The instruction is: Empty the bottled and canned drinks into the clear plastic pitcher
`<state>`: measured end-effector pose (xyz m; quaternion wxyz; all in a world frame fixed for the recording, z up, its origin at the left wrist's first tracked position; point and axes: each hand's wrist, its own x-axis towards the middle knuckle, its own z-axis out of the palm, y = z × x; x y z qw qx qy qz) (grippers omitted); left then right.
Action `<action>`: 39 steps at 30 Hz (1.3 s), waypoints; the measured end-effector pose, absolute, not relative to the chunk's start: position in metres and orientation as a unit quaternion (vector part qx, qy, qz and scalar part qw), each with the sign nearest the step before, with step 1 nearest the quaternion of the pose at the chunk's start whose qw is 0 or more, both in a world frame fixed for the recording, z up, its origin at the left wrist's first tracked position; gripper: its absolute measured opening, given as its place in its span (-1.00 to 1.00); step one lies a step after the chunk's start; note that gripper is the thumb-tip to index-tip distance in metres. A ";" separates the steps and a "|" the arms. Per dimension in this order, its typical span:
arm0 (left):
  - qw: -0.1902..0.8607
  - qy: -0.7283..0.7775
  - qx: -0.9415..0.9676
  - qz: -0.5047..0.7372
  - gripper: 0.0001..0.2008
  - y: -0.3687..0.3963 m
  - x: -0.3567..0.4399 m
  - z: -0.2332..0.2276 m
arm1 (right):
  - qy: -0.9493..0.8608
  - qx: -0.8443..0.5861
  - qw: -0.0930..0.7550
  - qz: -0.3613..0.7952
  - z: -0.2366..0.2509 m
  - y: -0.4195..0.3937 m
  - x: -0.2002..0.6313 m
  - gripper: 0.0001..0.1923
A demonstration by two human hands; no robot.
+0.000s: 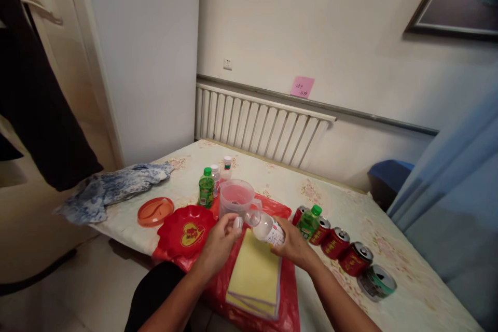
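Observation:
My right hand [293,244] is wrapped round a clear plastic bottle [266,228] with a white label. The bottle lies tilted, its uncapped mouth pointing left. My left hand [220,241] pinches a white bottle cap [238,222] close to that mouth. Just behind both hands stands a translucent plastic jug [233,199] with a handle on its right; I cannot make out what is in it. Below the bottle, a stack of yellow cloths [254,275] rests on a red plastic bag [290,295]. Beside my left hand is a red scalloped tray [171,236].
Left of the jug stand a green-capped bottle [206,189] and two white-capped bottles [227,167]. At right are another green bottle [309,223], several red cans [335,244] and a grey-green can [376,284]. An orange lid [155,211] and blue-patterned cloth [124,187] lie left.

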<state>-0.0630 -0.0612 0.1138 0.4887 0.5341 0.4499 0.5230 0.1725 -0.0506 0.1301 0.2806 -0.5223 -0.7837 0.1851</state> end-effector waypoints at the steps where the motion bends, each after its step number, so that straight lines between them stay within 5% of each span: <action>1: 0.475 0.453 0.555 0.512 -0.61 -0.061 -0.061 0.117 | -0.783 -0.523 0.280 0.187 0.125 -0.055 0.173 -0.45; 21: 0.305 0.387 0.768 0.410 -0.64 -0.072 -0.050 0.132 | -0.783 -0.524 0.288 0.174 0.107 -0.079 0.181 -0.57; 28: 0.318 0.391 0.763 0.403 -0.48 -0.071 -0.046 0.129 | -0.762 -0.524 0.314 0.214 0.095 -0.086 0.190 -0.39; 35: 0.308 0.441 0.743 0.398 -0.81 -0.073 -0.031 0.136 | -0.751 -0.528 0.327 0.226 0.093 -0.092 0.192 -0.30; 39: 0.373 0.403 0.720 0.424 -0.52 -0.071 -0.030 0.139 | -0.715 -0.534 0.352 0.282 0.095 -0.091 0.193 -0.29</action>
